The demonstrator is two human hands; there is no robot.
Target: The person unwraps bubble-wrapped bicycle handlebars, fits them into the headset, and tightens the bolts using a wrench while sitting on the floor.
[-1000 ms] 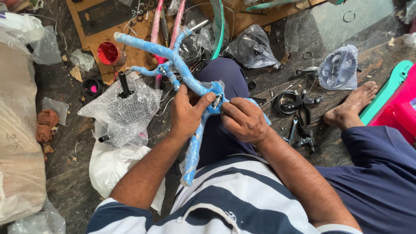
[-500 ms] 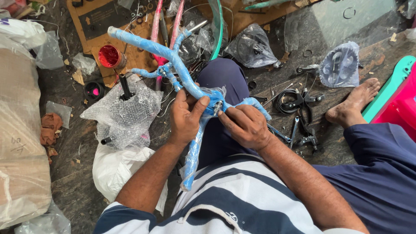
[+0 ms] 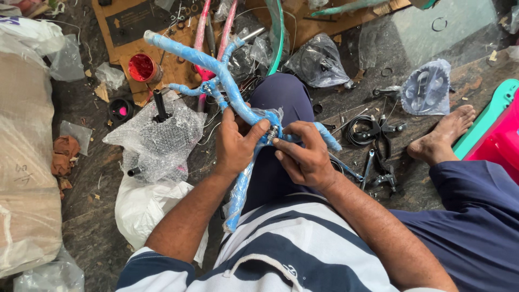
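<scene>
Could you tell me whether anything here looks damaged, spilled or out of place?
Nothing looks damaged or spilled. The left hand and right hand hold a blue-wrapped bicycle frame; loose brake parts and plastic bags lie scattered on the floor.

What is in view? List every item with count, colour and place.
frame: one, blue-wrapped, on the lap, held by both hands
bubble-wrap bundle: one, clear, floor left of the frame
red cup: one, on the cardboard
cardboard: one, brown, top left
chainring: one, bagged, floor top right
brake parts: several, black, floor right of the knee
white bag: one, under the left arm
sack: one, pale, far left
left hand: grips the frame
right hand: fingertips at the frame's fitting
</scene>
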